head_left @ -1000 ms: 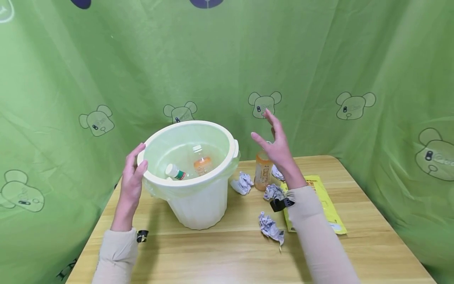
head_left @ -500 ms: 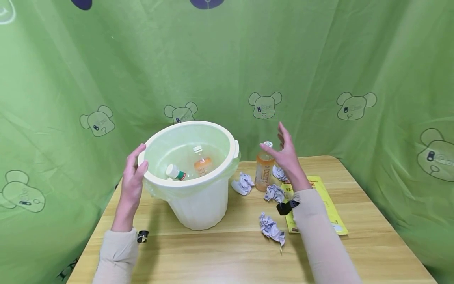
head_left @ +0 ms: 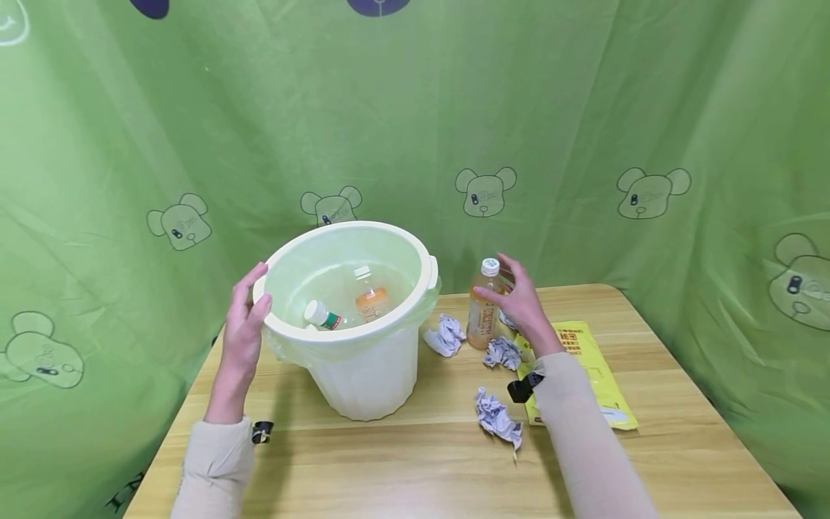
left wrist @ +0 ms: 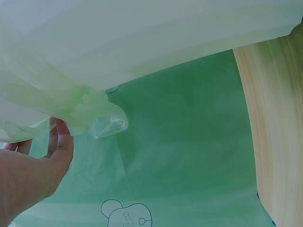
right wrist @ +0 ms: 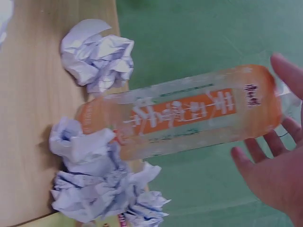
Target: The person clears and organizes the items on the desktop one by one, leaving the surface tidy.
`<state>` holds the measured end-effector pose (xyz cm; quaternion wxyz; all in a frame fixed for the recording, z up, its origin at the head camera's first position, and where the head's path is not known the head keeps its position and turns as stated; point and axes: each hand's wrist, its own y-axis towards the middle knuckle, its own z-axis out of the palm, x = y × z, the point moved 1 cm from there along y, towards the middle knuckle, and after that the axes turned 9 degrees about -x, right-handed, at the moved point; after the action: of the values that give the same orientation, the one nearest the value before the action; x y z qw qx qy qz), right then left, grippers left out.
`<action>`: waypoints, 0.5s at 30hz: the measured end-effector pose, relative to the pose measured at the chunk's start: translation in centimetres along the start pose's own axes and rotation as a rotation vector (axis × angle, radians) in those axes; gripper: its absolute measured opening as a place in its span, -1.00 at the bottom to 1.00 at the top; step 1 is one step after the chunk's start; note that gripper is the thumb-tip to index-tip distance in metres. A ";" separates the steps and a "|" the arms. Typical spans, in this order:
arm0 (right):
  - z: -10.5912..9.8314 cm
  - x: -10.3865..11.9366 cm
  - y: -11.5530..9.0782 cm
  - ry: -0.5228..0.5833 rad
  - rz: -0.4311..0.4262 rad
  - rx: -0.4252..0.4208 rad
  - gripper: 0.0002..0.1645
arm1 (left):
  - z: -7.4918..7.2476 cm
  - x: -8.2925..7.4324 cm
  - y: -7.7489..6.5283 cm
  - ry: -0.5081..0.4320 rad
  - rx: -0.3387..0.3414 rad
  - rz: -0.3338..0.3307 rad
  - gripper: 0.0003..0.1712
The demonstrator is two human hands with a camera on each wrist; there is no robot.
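Note:
A white trash can with a pale green liner stands on the table, with an orange-labelled bottle and a white-capped bottle inside. My left hand holds its rim at the left side; in the left wrist view the fingers are partly behind the liner. To the right, an upright clear plastic bottle with an orange label and white cap stands on the table. My right hand is spread around its upper part, thumb in front, fingers behind. The right wrist view shows the fingers not closed on the bottle.
Crumpled paper balls lie around the bottle: one paper ball to its left, one paper ball in front, another paper ball nearer. A yellow packet lies under the right forearm. Green curtain surrounds the wooden table.
My right hand has come down from above, first moving right, to the upper part of the upright bottle. The left hand and the trash can have stayed in place.

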<state>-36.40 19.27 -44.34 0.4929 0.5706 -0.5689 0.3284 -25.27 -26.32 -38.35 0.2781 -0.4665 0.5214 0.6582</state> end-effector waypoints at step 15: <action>0.1 -0.9 -0.1 -0.097 -0.028 -0.042 -0.01 | 0.0 0.0 -0.1 0.002 -0.007 0.006 -0.33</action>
<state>-36.43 19.42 -45.24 0.4812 0.5834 -0.5906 0.2816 -25.24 -26.28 -38.40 0.2740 -0.4665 0.5209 0.6603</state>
